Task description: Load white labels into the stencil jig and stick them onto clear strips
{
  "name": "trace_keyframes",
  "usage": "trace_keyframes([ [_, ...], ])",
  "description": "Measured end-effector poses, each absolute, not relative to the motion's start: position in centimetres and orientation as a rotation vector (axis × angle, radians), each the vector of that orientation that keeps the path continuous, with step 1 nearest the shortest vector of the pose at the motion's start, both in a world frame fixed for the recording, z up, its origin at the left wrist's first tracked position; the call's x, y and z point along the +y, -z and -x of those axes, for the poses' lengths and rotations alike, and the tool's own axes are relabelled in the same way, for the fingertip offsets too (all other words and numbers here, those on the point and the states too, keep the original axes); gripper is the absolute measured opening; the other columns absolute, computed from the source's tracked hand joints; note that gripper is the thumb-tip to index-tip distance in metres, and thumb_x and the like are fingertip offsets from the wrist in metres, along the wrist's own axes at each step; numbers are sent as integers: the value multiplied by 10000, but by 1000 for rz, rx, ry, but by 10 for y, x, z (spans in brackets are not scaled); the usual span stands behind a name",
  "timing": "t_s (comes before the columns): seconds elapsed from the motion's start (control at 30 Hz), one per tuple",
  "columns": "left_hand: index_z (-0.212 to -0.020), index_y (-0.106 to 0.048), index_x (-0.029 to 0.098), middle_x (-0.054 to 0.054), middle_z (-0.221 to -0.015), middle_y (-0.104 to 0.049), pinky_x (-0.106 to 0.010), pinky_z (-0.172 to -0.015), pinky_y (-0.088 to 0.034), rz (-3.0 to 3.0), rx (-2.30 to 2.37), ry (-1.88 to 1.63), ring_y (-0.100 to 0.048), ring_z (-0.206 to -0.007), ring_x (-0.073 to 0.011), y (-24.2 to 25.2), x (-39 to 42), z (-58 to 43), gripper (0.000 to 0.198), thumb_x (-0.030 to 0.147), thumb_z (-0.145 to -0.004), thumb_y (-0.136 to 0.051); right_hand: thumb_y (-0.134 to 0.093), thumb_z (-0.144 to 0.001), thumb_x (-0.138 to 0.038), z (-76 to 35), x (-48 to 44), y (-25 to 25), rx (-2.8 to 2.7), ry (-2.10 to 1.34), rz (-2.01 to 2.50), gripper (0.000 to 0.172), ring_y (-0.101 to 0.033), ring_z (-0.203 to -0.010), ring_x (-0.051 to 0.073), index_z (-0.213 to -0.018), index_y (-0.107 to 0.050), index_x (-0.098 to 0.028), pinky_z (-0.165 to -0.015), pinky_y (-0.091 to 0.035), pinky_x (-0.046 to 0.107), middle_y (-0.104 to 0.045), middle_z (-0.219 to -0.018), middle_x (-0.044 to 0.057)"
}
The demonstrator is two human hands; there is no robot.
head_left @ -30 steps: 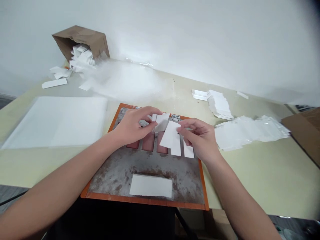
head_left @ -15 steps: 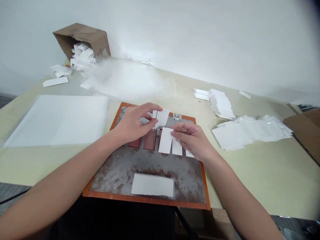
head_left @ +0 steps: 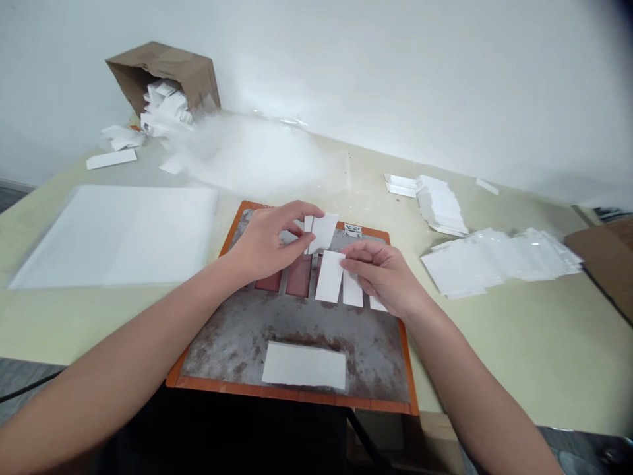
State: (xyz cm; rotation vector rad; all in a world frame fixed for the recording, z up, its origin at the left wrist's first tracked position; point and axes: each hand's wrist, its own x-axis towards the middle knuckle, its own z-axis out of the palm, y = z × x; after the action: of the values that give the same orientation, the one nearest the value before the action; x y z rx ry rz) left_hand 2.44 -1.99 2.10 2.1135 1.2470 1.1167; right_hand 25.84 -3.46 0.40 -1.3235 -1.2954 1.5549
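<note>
- Head view: left hand point(head_left: 264, 244) grip pinches spare cards point(head_left: 321, 232) above the metal plate point(head_left: 237, 336), frame centre.
- Right hand point(head_left: 386, 277) grip pinches a white card point(head_left: 329, 277) over its slots.
- Cardboard box point(head_left: 168, 69) upper left; plastic bags point(head_left: 499, 260) right.

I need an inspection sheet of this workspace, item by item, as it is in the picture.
Surface: pale green table, partly covered.
Job's things: orange-framed metal plate with slots; seated cards in its right slots.
Clutter: tipped cardboard box spilling white slips; white sheets; clear sleeves.
Hands: left hand pinches card bundle; right hand pinches single card over a slot.
Cables: one dark line at lower left, perhaps a cable.
Surroundings: white wall.
</note>
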Motion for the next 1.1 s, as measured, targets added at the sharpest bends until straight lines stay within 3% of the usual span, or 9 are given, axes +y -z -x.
trace_keyframes([
  [0.5,-1093,-652,258,23,-1001,-741,-274,-795,-577,-2123,1269,-1112,-742,-754,-144,-22,-20,-24,238,249,-860,-605,-813,-712,-418,-257,-35,-5,-1322,-1542,1386,306,-289,-419,22,-895,-692,-205,-360,-196,202,-629,-730,-38],
  [0.77,-1089,-648,261,29,-1000,-737,-233,-719,-563,-2133,1270,-1091,-736,-761,-131,-22,-20,-24,232,220,-866,-601,-764,-746,-391,-253,-37,-10,-1558,-1290,1492,268,-317,-432,30,-923,-740,-191,-361,-231,183,-592,-689,-20],
  [0.93,-1112,-646,275,21,-1037,-731,-233,-703,-569,-2119,1302,-1084,-731,-770,-134,-21,-21,-25,243,247,-877,-586,-730,-769,-338,-255,-42,-10,-1702,-1005,1505,307,-359,-435,16,-1062,-744,-250,-379,-328,195,-664,-970,38],
  [1.1,-1111,-645,273,25,-1035,-731,-253,-738,-571,-2128,1308,-1114,-737,-771,-144,-22,-20,-23,250,241,-869,-592,-716,-792,-324,-253,-47,-13,-1892,-915,1434,185,-413,-480,52,-952,-772,-251,-405,-355,219,-663,-907,29],
])
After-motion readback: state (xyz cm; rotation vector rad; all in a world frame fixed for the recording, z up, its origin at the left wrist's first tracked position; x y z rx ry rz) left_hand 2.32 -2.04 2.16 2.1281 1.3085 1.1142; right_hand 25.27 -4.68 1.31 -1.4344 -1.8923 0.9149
